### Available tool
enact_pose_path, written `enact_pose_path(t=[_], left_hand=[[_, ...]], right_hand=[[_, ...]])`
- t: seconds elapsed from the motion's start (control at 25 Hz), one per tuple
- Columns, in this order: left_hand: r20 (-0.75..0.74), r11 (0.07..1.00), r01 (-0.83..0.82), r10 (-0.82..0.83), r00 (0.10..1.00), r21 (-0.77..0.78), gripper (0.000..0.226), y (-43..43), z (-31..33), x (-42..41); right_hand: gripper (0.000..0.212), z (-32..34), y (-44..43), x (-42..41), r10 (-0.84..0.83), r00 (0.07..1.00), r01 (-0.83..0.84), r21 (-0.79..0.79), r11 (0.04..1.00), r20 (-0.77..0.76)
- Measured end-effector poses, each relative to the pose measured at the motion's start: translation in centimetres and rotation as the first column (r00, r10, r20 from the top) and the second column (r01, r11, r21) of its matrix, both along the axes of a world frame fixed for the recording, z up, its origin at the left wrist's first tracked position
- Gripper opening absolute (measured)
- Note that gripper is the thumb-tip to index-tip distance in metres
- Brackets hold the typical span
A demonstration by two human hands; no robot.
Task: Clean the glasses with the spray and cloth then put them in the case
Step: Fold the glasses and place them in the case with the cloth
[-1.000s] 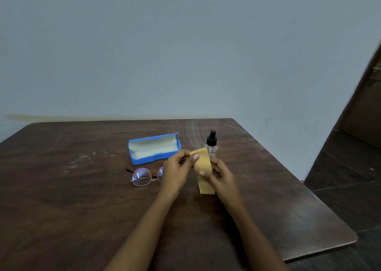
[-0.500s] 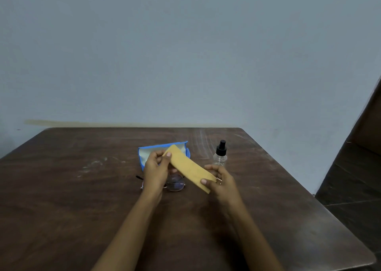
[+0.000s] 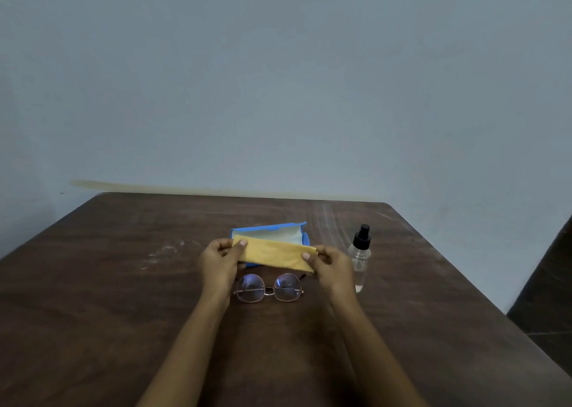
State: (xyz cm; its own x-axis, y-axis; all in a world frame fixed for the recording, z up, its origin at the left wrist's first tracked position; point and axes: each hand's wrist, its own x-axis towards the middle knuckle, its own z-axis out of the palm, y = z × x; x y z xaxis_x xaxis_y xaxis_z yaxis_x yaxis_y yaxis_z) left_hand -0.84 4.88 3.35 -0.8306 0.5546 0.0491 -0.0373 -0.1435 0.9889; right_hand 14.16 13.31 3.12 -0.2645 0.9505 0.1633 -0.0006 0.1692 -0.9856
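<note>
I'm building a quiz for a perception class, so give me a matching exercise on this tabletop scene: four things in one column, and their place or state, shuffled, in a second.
Things:
1. yellow cloth
2. glasses
3. blue case
4. spray bottle

Places or states:
A. standing upright on the table, to the right of the right hand
B. lying open behind the cloth, pale lining showing
C. stretched between the left hand and the right hand, above the table
D. lying on the table between the two forearms, untouched

Pairs: 1-C, 2-D, 3-B, 4-A
</note>
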Motion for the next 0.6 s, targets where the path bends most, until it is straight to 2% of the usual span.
enact_pose_path(t=[0.08,0.2,0.28,0.4,0.6], left_hand=[[-0.047,0.997,-0.041,0.038,0.998,-0.067,0.014,0.1,-0.5,-0.7],[-0.129,0.979,-0.11,0.088,0.988,-0.174,0.018,0.6,-0.8,-1.6],[-0.184,0.959,-0.16,0.118,0.976,-0.233,0.019,1.0,-0.7,-2.0],[-0.243,0.931,-0.216,0.146,0.959,-0.295,0.017,1.7,-0.6,-2.5],[-0.323,0.894,-0.256,0.135,0.937,-0.368,0.014,2.8,-0.7,-2.9]], right_hand=[[0.009,0.1,0.6,-0.8,-0.031,0.999,0.031,-0.033,0.999,0.008],[0.002,0.3,2.2,-1.9,-0.096,0.992,0.098,-0.015,0.995,0.084],[0.006,0.2,3.4,-2.6,-0.12,0.982,0.124,-0.013,0.992,0.146],[0.008,0.0,5.0,-3.6,-0.114,0.965,0.131,-0.055,0.99,0.236],[0.01,0.2,6.7,-4.5,-0.062,0.967,0.1,-0.14,0.985,0.248]])
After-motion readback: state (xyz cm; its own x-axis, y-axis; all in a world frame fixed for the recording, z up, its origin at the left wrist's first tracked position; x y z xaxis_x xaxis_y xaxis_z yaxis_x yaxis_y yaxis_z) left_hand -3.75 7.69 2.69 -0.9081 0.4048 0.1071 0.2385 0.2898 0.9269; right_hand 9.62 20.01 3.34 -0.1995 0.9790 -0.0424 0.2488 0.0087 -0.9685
